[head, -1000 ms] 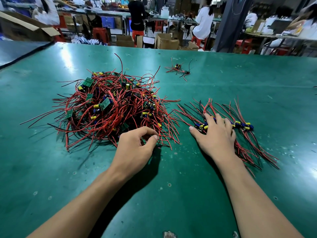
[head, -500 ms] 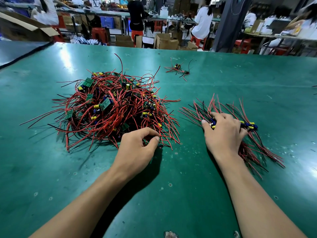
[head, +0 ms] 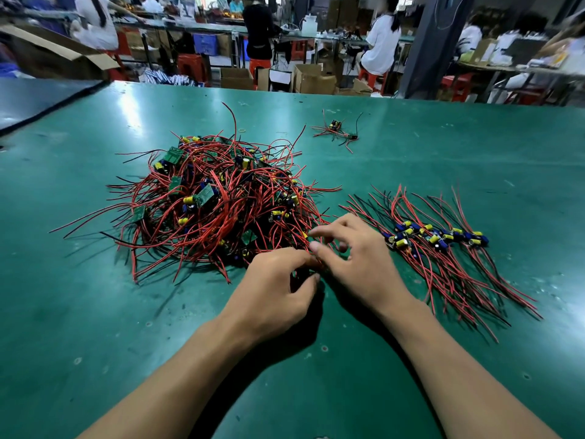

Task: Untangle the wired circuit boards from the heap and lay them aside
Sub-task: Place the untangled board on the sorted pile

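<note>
**At the heap's near corner, two hands on one snarl**

At the near right corner of the heap (head: pixel 215 210), the left hand (head: pixel 272 293) curls thumb to fingertips and pinches wires (head: pixel 286 245). What they lead to is hidden under the hand. The right hand (head: pixel 357 264) sits just beside it, thumb and forefinger parted and reaching in. Its fingers are blurred, so I cannot tell if they grip anything. Boards (head: pixel 205 193) show green all through the heap. The sorted row (head: pixel 449 270) lies to the right, its leads trailing toward the person.

The wires loop through one another, so a sharp pull would likely drag neighbours along or strain a lead where it joins its board. The heap's right fringe nearly meets the row, and a dragged clump could knot the two together again.

The table (head: pixel 95 312) is a glossy green mat, pitted in places, with glare across it. It looks slick enough for the whole heap to slide under a tug. A stray bundle (head: pixel 335 129) lies farther back. Beyond the table are boxes (head: pixel 313 80), red stools (head: pixel 190 63) and people (head: pixel 381 42) at benches.
</note>
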### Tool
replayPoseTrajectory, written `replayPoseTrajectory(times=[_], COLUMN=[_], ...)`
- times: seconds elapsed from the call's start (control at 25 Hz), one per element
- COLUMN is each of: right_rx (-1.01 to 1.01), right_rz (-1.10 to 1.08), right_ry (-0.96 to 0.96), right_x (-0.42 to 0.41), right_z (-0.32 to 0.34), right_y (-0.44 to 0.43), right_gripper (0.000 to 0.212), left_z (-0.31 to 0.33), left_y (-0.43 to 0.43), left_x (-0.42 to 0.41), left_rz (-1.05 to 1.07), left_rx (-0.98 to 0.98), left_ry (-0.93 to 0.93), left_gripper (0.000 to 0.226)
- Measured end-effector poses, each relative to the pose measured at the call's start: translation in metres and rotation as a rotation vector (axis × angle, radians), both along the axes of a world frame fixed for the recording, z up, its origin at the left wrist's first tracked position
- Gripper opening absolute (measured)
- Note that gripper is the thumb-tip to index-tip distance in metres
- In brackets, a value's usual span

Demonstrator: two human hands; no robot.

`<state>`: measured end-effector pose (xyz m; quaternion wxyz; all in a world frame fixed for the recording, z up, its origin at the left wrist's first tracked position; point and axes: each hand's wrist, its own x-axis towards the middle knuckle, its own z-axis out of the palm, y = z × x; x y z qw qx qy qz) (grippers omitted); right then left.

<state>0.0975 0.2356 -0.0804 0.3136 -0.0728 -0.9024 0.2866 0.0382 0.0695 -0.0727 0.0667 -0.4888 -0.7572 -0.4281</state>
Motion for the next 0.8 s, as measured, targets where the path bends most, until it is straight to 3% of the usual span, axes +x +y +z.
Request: replayPoseTrajectory(times=[0.2, 0.44, 0.52, 0.6, 0.72, 0.8], right_rx=[-0.145, -0.897, -0.911, -0.798, -0.551, -0.603], right_rz=[0.018, 0.330, 0.356, 0.392, 0.367, 0.279], right_ry=[-0.090, -0.188, -0.231, -0.306, -0.386, -0.328], right_x=[-0.002, 0.008, 0.011, 0.015, 0.018, 0.018], right_z=[-0.001, 0.008, 0.014, 0.021, 0.025, 0.024], right_y=[-0.005, -0.002, 0.002, 0.006, 0.004, 0.004], right_gripper=[0.029, 0.017, 0.026, 0.032, 0.023, 0.012], left_z=[0.004, 0.015, 0.015, 0.014, 0.011, 0.009], left_y=[0.000, 0.006, 0.006, 0.007, 0.007, 0.006], left_x=[0.008, 0.030, 0.030, 0.029, 0.027, 0.025], left_rz=[-0.116, -0.173, -0.161, -0.156, -0.137, -0.121], left_rx=[0.011, 0.254, 0.303, 0.309, 0.259, 0.223], left_ry=[0.083, 0.177, 0.222, 0.219, 0.174, 0.161], left_gripper=[0.019, 0.021, 0.023, 0.022, 0.024, 0.030])
